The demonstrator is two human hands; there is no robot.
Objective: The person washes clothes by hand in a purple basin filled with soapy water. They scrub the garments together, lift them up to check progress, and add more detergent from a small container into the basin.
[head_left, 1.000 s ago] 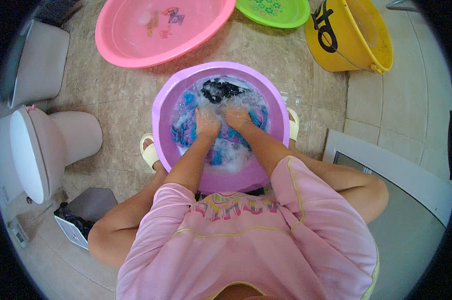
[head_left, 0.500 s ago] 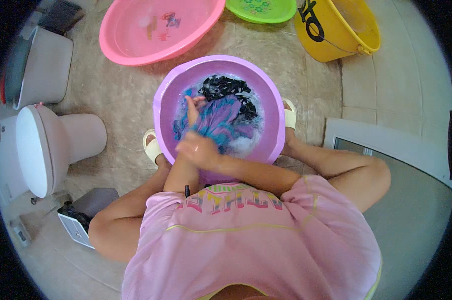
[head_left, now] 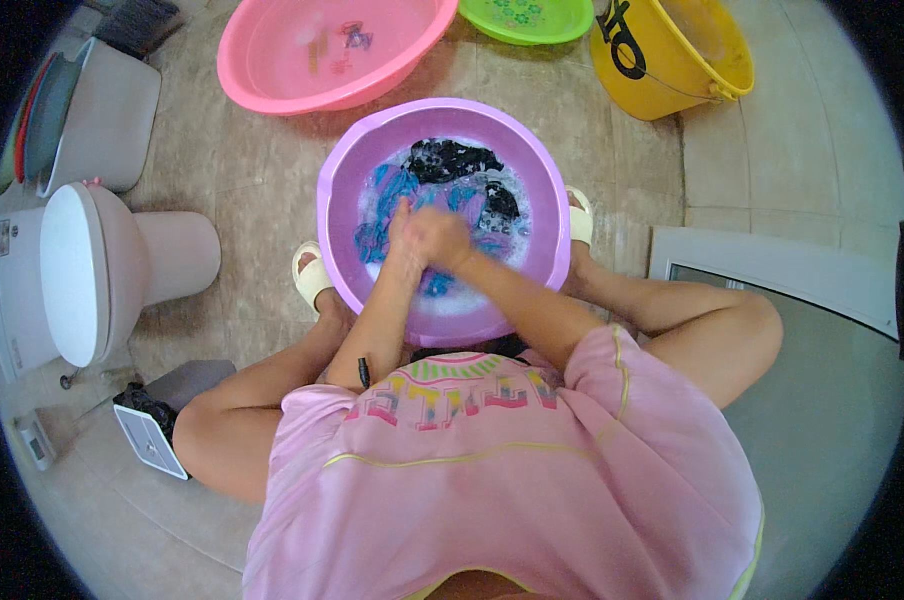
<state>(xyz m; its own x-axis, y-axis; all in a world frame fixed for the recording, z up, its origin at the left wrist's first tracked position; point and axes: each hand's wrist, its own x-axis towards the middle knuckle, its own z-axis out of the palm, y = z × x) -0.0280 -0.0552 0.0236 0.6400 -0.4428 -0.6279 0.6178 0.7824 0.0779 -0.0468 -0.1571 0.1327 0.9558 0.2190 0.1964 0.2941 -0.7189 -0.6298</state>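
Observation:
A purple basin (head_left: pixel 329 215) stands on the floor between my feet, holding sudsy water. Blue-and-purple cloth (head_left: pixel 392 190) lies soaked in it, beside black patterned cloth (head_left: pixel 454 160) toward the far side. Over the middle of the basin my hands meet above the blue-and-purple cloth. My right hand (head_left: pixel 442 238), smeared by motion, lies against my left hand (head_left: pixel 406 235) and covers much of it. One left digit points up and away from me; the other left fingers are hidden. Whether any cloth is between the hands does not show.
Beyond the basin are a pink basin (head_left: pixel 234 62) with water, a green basin (head_left: pixel 524 38) and a yellow bucket (head_left: pixel 637 75). A toilet (head_left: pixel 77 270) and a small bin (head_left: pixel 152 440) stand at my left. A white-framed door panel (head_left: pixel 772 265) is at right.
My right hand has slid from my left forearm and wrist up to the left hand. The left hand has drawn back from the cloth, which now lies more spread out.

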